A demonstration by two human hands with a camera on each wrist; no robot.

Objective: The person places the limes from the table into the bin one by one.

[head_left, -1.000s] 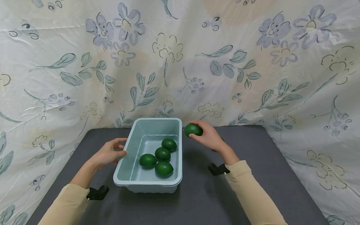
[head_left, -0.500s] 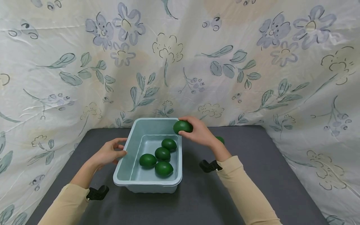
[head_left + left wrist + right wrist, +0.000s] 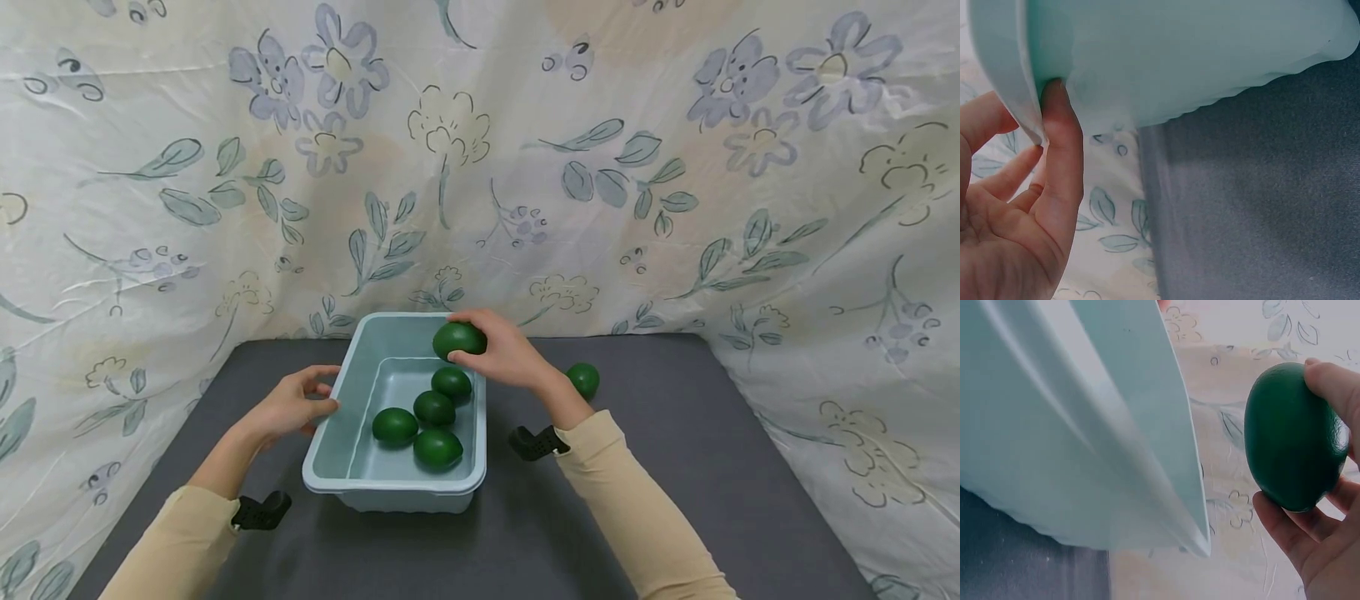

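Observation:
My right hand (image 3: 504, 348) grips a glossy dark green avocado (image 3: 457, 341) between thumb and fingers, above the far right part of a pale blue-green plastic bin (image 3: 317, 467). In the right wrist view the held avocado (image 3: 1291, 437) is oval, with the thumb at one end and fingertips at the other. At the bin's left side, my left hand (image 3: 288, 406) holds the rim; the left wrist view has one fingertip tucked under the rim (image 3: 1027, 75). Inside the bin lie several more avocados (image 3: 438, 449), grouped toward the right and near end.
Another avocado (image 3: 583, 381) rests on the dark grey tabletop (image 3: 675, 467), right of the bin and partly behind my right wrist. A floral cloth (image 3: 480, 167) hangs along the back and sides of the table.
My right hand has carried the avocado leftward, from outside the bin's right rim to over the bin. The avocado on the table has come into view. My left hand stays put.

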